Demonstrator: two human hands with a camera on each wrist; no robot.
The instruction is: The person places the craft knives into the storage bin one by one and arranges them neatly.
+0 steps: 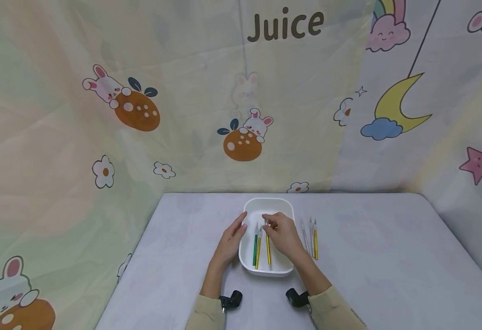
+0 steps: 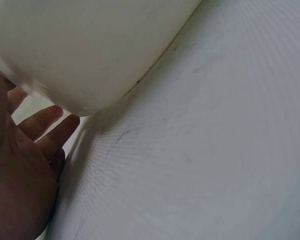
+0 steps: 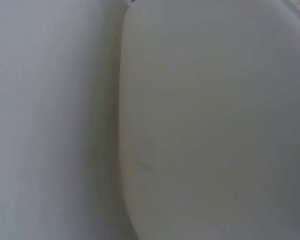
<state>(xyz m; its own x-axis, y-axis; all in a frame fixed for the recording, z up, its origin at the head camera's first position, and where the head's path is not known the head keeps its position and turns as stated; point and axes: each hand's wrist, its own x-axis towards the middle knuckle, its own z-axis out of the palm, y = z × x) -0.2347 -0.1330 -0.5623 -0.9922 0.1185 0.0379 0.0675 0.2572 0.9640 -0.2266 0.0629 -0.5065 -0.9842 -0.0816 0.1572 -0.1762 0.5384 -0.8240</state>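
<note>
A white oblong tray (image 1: pixel 267 272) stands before me on the table. In the head view my right hand (image 1: pixel 284 233) reaches over its right rim and pinches the upper end of a slim yellow paintbrush (image 1: pixel 268 250) between thumb and fingertips. Left of it, a green paintbrush (image 1: pixel 254 250) and another yellow paintbrush (image 1: pixel 258 252) lie in the tray, pale tips pointing away. My left hand (image 1: pixel 227 243) is at the tray's left rim, fingers extended; in the left wrist view its fingertips (image 2: pixel 70 125) meet the tray's outer wall (image 2: pixel 90 60). The right wrist view shows only the tray's side (image 3: pixel 210 125) and tabletop.
Just right of the tray, a yellow paintbrush (image 1: pixel 315 243) and pale sticks (image 1: pixel 305 236) lie side by side on the white-covered table (image 1: pixel 369 256). A printed cloth (image 1: pixel 199 91) hangs behind the table. Black wrist cameras (image 1: pixel 232 299) sit near both cuffs.
</note>
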